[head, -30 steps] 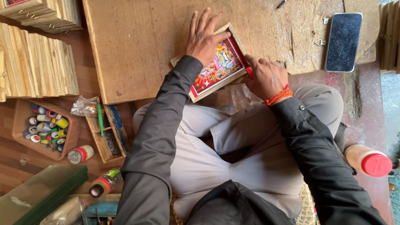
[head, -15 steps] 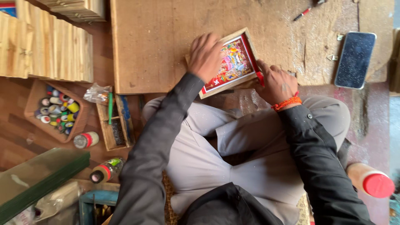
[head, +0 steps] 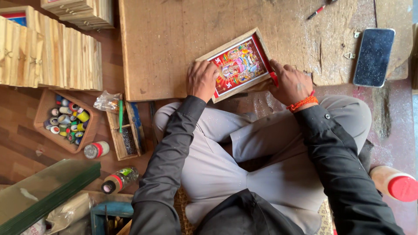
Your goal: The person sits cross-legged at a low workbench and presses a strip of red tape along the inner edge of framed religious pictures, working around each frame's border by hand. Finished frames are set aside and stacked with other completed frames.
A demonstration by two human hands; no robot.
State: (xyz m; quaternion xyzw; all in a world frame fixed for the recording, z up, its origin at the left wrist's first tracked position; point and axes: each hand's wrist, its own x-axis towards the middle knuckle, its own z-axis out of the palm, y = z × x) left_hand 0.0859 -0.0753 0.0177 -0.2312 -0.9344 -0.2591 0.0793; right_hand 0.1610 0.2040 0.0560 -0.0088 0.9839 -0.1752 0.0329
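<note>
Wooden and bright, a small picture frame with a colourful print (head: pixel 237 65) is held flat on the scratched wooden tabletop (head: pixel 174 39), gripped at its near edges by the left hand (head: pixel 201 79) and right hand (head: pixel 291 82).

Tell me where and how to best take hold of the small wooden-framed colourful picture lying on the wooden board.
Probably by the two short ends. The small wooden-framed colourful picture lies flat and tilted on the wooden board, so its face gives no purchase. The left hand rests at its near-left end and the right hand at its right end; coming from the near side, pinch the narrow wooden rim there.
</note>
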